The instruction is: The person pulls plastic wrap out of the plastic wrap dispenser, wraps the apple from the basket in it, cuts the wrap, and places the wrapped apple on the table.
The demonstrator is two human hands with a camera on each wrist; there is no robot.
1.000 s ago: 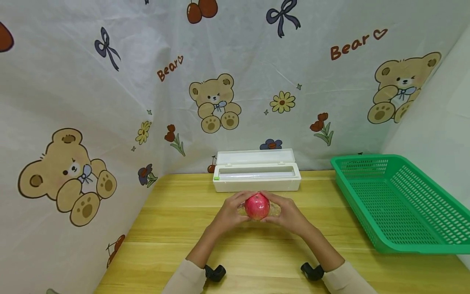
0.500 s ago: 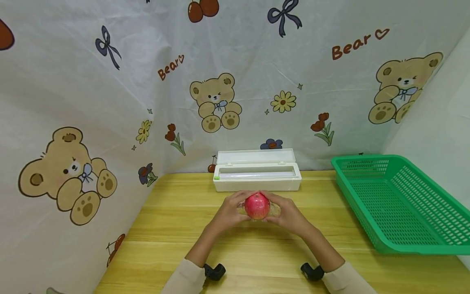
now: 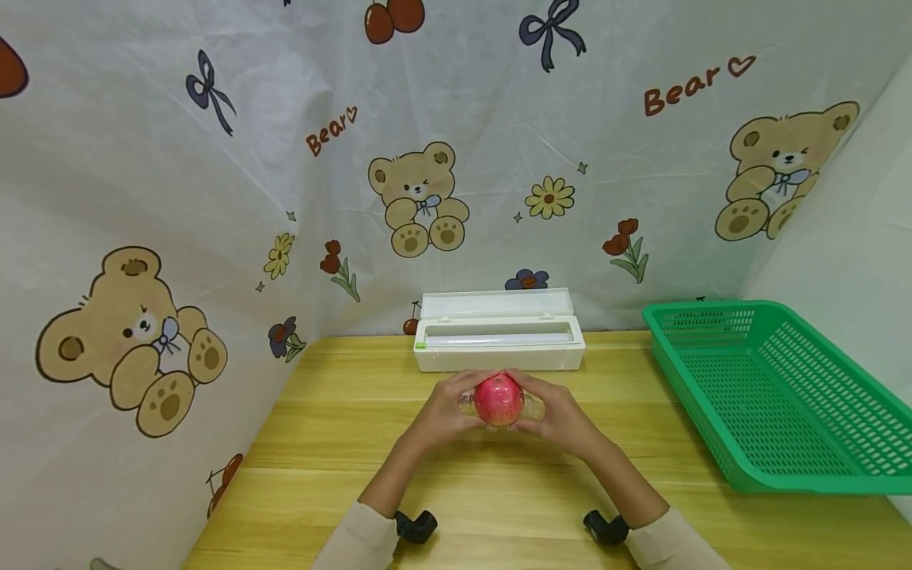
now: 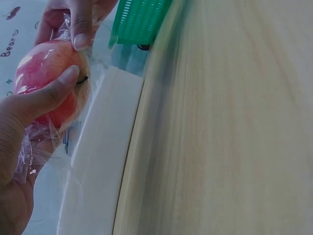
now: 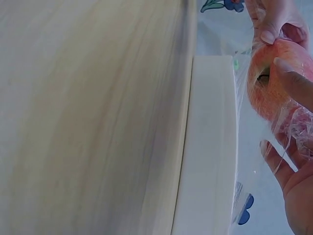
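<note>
A red apple [image 3: 499, 399] wrapped in clear plastic film is held up between both hands over the middle of the table. My left hand [image 3: 446, 410] grips its left side, thumb low and fingers over the top. From the right, my right hand [image 3: 558, 413] holds it the same way. Crinkled film [image 4: 36, 147] bunches inside the left palm in the left wrist view. More loose film [image 5: 299, 128] gathers by the right palm. The stem hollow of the apple [image 5: 266, 95] faces the wrists. Behind the hands stands a white box [image 3: 499, 360], lid raised, with a roll of film inside.
A green plastic basket [image 3: 755, 467] with mesh walls stands on the right side of the wooden table [image 3: 342, 475]. A white cloth [image 3: 499, 103] printed with bears hangs behind and to the left. Black wrist mounts [image 3: 416, 526] sit at the sleeves.
The apple has turned very slightly between the fingers. Both hands stay in nearly the same place, and the box and basket have not moved.
</note>
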